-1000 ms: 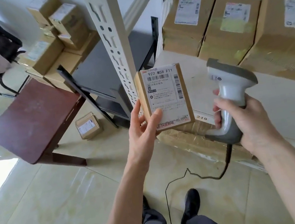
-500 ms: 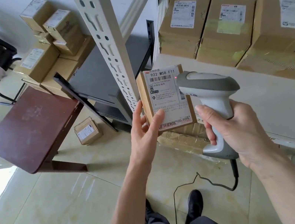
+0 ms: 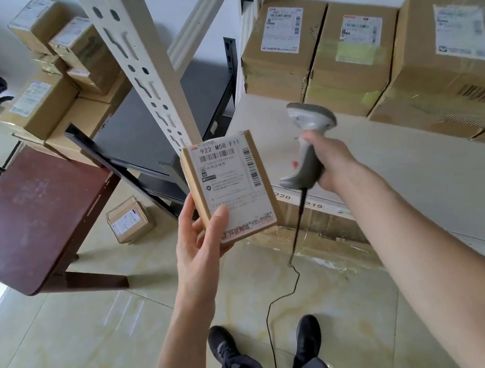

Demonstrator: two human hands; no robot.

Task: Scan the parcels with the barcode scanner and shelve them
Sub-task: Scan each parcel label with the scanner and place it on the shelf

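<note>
My left hand (image 3: 199, 239) holds a small flat cardboard parcel (image 3: 228, 186) upright, its white shipping label with barcodes facing me. My right hand (image 3: 332, 162) grips the handle of a grey barcode scanner (image 3: 307, 140), held to the right of the parcel over the white shelf (image 3: 409, 175); the scanner's head points away toward the shelf. Its black cable (image 3: 285, 292) hangs down to the floor. Three large parcels (image 3: 351, 53) stand along the back of that shelf.
A white slotted shelf upright (image 3: 136, 57) rises just behind the parcel. A dark lower rack (image 3: 142, 130) lies to its left, with stacked boxes (image 3: 62, 75) beyond. A dark red table (image 3: 25, 217) stands at left; a small box (image 3: 128, 219) lies on the floor.
The scanner was aimed at the parcel's label half a second ago; now my right hand has swung it away to the right, over the shelf. The parcel stays in my left hand.
</note>
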